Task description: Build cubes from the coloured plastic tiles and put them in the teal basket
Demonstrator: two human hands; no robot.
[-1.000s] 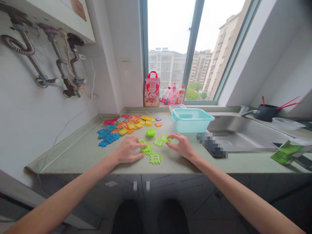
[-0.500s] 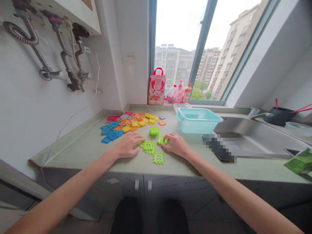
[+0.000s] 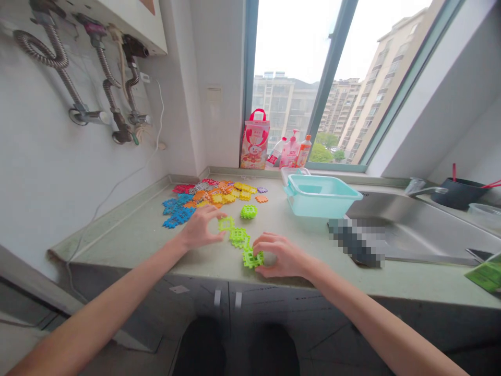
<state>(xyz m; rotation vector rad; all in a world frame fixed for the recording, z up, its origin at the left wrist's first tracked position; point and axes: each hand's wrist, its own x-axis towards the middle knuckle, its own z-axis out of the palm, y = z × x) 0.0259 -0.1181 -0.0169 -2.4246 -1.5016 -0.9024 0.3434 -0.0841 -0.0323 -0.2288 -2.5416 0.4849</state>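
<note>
Pale counter (image 3: 136, 240) underneath everything, steel sink (image 3: 418, 230) to the right. Turquoise tub (image 3: 324, 201) just beside the sink. Well left of that, a loose coloured heap (image 3: 219, 199) of notched tiles in blue, red, grey, orange, yellow.

Right hand (image 3: 285, 254): appears to be pinching the front green tile (image 3: 249, 258) near the counter edge, fingers behind, thumb in front; probably more than one layer there. Left hand (image 3: 201, 227): thumb and fingers spread, curved around the single green tile (image 3: 226, 223); can't tell about fingertip contact. Between the two, overlapping green tiles (image 3: 238, 236). Just behind, a small green stack (image 3: 249, 212), apart from both hands.

Handling guess: light, stiff plastic, thin, not very fragile. Probably slides easily, may snag on neighbours' teeth. Best gripped by opposite toothed edges; clear of the open lattice centre.
</note>
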